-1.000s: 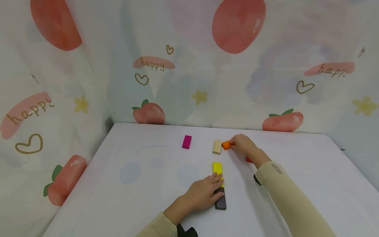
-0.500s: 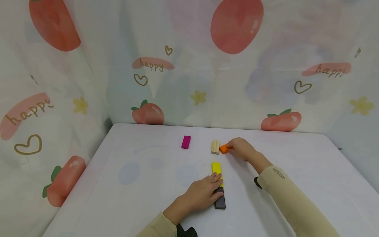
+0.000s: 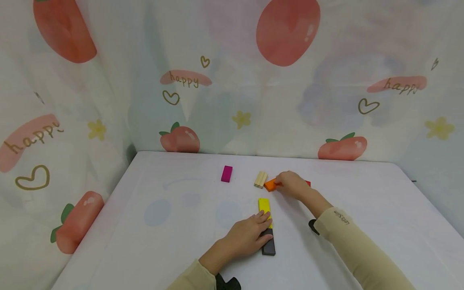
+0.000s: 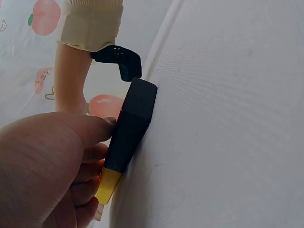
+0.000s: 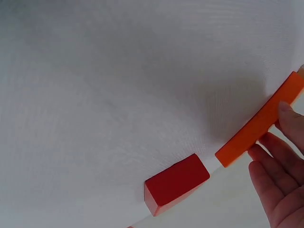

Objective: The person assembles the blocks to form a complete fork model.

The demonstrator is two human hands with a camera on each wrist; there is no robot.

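Note:
My right hand [image 3: 293, 185] pinches an orange block [image 3: 270, 185] between thumb and fingers. In the right wrist view the thumb lies on the broad side of the orange block [image 5: 259, 124]. The block's far end meets a plain wooden block [image 3: 260, 180], which stands slanted. My left hand [image 3: 243, 236] rests over a yellow block [image 3: 264, 204] and a black block [image 3: 268, 247], which lie end to end in a line. Its fingers extend onto the yellow one, while the thumb touches the black block [image 4: 130, 128].
A magenta block [image 3: 226, 174] lies farther back to the left. Behind the right hand sits a red block [image 5: 177, 181], mostly hidden in the head view. The white table [image 3: 174, 257] ends at a patterned cloth backdrop [image 3: 224, 92].
My right hand has moved the orange block left and slightly nearer. The wooden block has shifted left and turned at an angle. The left hand stays where it was.

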